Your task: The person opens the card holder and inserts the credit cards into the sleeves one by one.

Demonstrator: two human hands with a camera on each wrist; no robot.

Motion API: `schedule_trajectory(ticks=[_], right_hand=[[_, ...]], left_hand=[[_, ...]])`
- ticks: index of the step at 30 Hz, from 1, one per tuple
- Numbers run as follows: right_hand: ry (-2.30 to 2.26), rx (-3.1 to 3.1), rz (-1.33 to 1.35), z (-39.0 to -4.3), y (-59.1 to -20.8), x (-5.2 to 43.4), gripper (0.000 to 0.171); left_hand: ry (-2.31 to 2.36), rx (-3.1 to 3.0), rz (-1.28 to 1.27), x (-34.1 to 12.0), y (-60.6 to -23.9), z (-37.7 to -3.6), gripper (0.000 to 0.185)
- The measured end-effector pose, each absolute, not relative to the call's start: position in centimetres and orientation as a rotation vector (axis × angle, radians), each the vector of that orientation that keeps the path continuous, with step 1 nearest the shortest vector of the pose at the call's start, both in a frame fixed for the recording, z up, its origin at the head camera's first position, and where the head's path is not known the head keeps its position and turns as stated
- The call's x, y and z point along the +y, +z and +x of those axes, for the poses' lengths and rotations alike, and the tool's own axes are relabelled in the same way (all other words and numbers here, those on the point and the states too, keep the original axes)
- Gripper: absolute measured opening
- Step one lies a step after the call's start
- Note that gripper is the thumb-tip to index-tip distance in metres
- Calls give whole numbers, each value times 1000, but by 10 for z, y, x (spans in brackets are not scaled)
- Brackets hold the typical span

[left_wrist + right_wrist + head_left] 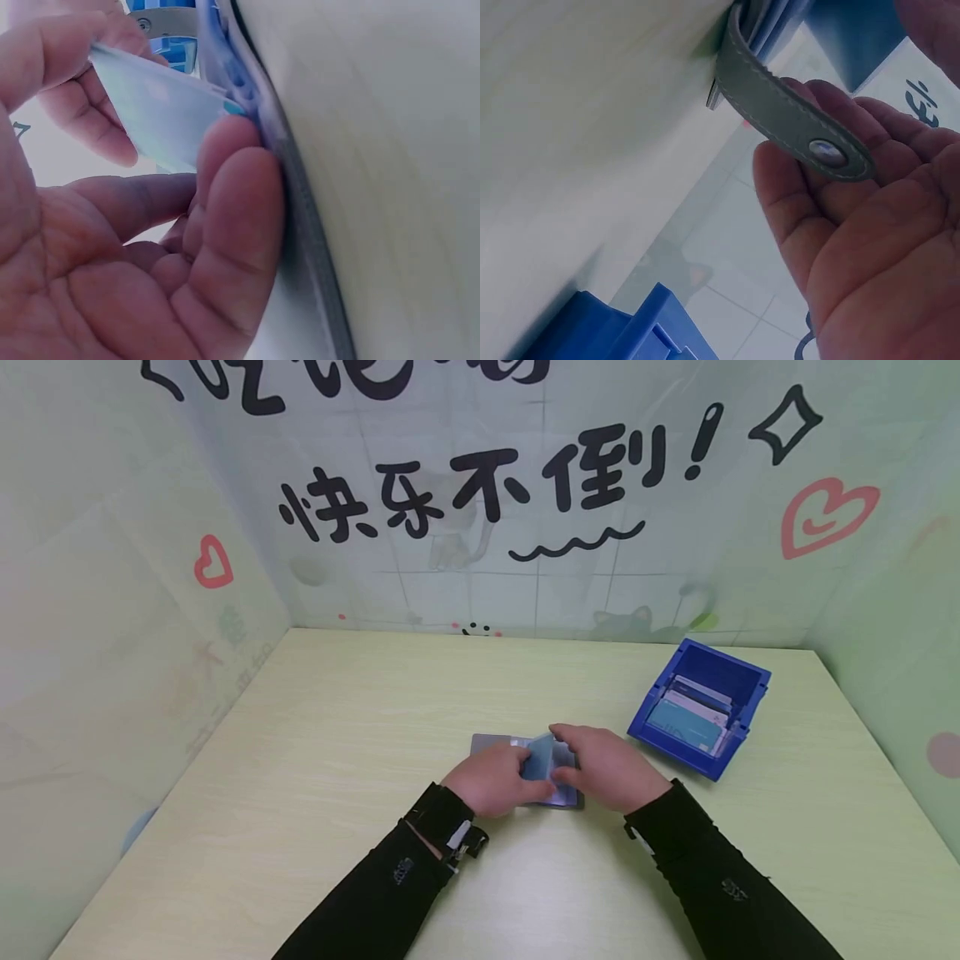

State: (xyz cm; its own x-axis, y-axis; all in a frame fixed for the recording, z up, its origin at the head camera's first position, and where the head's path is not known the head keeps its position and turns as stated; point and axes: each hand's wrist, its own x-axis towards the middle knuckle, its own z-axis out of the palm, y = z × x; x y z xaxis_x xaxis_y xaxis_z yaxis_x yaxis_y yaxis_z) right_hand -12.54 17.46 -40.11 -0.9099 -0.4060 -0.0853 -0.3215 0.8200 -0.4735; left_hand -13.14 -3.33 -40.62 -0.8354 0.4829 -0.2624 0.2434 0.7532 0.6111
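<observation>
The blue card (537, 760) stands tilted over the open card holder (487, 742); positioning it seems our step. Our left hand (491, 780) pinches it; whether our right hand (617, 768) does, we cannot tell. Next likely calls for careful alignment.

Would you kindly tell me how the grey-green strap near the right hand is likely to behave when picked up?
The strap will probably bend rather than stay rigid, since it already lies in a smooth curve. It should be light, being narrow and thin. Its shiny snap may feel a little slippery.
</observation>
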Motion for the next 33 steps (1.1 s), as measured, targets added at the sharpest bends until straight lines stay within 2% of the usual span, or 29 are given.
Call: schedule_trajectory(ticks=[6, 10, 13, 18, 25, 31, 33], right_hand=[[-585, 2780, -494, -125, -402, 175, 78], [-525, 2762, -551, -125, -403, 174, 52], [-482, 2771, -578, -124, -403, 174, 43], [-413, 2780, -585, -123, -405, 173, 61], [-409, 2763, -572, -123, -406, 172, 62], [-399, 2758, -580, -123, -405, 173, 62], [-398, 2756, -585, -123, -404, 173, 62]], left_hand=[[835, 2528, 543, -35, -403, -132, 30], [837, 2542, 499, -35, -401, -132, 26], [833, 2564, 464, -35, -401, -132, 27], [845, 2624, 438, -39, -400, -133, 34], [857, 2690, 406, -46, -401, -137, 36], [869, 2703, 343, -51, -401, -141, 20], [870, 2723, 331, -52, -402, -142, 35]])
